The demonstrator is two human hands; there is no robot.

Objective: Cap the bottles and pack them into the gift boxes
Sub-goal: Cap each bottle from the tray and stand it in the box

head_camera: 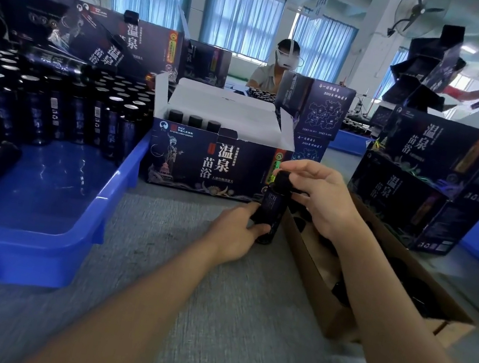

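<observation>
A dark bottle stands upright on the grey table in front of the open gift box. My left hand grips the bottle's lower body. My right hand pinches the black cap on the bottle's neck. Three capped bottles stand in the gift box's back row. A blue tray at the left holds several uncapped bottles with silver seals, and one bottle lies on its side.
A brown cardboard box of black caps lies under my right arm. Stacked printed gift boxes fill the right and back. Across the table sits a person wearing a headset.
</observation>
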